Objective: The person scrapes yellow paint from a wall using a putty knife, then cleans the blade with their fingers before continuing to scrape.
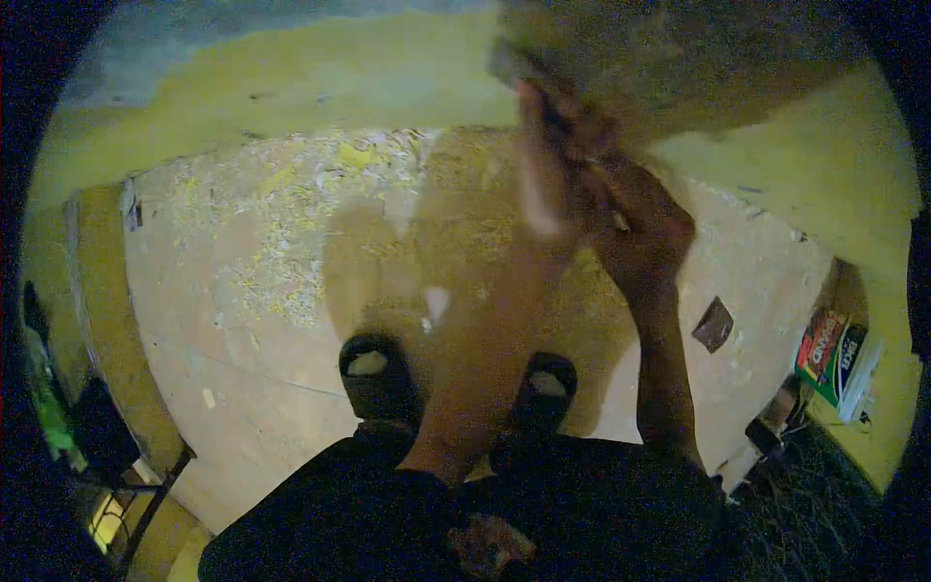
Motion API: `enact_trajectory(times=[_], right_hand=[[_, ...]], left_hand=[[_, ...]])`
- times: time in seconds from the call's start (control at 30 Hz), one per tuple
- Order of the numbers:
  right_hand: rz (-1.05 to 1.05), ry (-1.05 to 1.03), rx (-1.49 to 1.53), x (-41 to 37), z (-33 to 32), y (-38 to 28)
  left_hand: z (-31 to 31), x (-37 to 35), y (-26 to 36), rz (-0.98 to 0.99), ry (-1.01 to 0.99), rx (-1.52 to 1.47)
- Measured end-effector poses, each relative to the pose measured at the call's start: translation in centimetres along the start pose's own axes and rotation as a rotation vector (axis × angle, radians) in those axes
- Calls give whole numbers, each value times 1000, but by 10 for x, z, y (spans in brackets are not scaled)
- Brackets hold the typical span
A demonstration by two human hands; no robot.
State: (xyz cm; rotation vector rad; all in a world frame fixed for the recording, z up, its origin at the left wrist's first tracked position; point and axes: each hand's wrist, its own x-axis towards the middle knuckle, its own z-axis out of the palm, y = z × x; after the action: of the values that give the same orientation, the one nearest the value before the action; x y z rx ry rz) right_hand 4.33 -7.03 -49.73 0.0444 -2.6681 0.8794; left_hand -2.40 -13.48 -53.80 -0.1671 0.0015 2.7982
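My left hand [548, 170] reaches up against the wall, its fingers closed on a dark scraper-like tool [524, 68] whose tip lies on the wall. Motion blurs the tool, so its exact shape does not show. Just right of it and a little lower, my right hand [645, 218] is closed too, its fingers curled round the lower end of the same tool. Pale yellow paint [388, 73] covers the wall around a bare grey-brown patch [698, 68] beside and above my hands.
Yellow and whitish paint flakes [281, 252] litter the floor [204, 359] below the wall. A dark brown scrap [714, 324] lies to the right. Near the right wall stands a red, green and black printed package [832, 357]. My sandalled feet [378, 373] are on the floor.
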Motion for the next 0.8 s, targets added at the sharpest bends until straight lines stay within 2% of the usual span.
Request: enact_trajectory(times=[0.03,0.07,0.13,0.17,0.23,0.27,0.33,0.37,0.4,0.43,0.5,0.57,0.63,0.67,0.7,0.73,0.77,0.8], right_hand=[[-11,-108,-88,3,-2,-4],[-14,-111,-86,-3,-4,-2],[12,64,-143,-17,-7,4],[-6,68,-125,-14,-3,4],[-16,246,-90,-17,-1,6],[1,237,-107,-20,0,7],[-59,181,-58,-18,2,4],[25,104,-96,-16,-2,-3],[24,104,-97,-18,-5,-3],[82,161,-83,-19,-9,-2],[135,222,-56,-14,-5,-2],[-65,214,-112,-15,-5,3],[-82,186,-159,-18,-12,5],[-104,162,-200,-18,-16,4],[-108,169,-199,-16,-17,-2],[-5,222,-121,-12,-16,-10],[102,270,-42,-10,-15,-14],[108,272,-44,-11,-15,-11]], left_hand=[[1,-2,12,45,-63,-31],[2,-6,5,50,-62,-30],[5,-8,-13,72,95,395],[13,-7,-10,95,87,407],[21,-9,-14,-125,141,89],[14,-11,-13,-142,155,76],[2,-10,-6,-75,-24,85],[4,-13,-11,-79,-23,78],[10,-15,-15,-101,54,95],[17,-13,-14,-118,125,118],[26,-9,-8,-86,78,49],[19,-8,-12,-84,49,-37],[4,-5,-12,-80,-166,-36],[7,-9,-19,-82,-164,-38],[15,-13,-28,-134,-53,-51],[23,-11,-30,-181,49,-60],[23,-7,-22,-179,39,-53],[21,-6,-12,-112,-23,13]])
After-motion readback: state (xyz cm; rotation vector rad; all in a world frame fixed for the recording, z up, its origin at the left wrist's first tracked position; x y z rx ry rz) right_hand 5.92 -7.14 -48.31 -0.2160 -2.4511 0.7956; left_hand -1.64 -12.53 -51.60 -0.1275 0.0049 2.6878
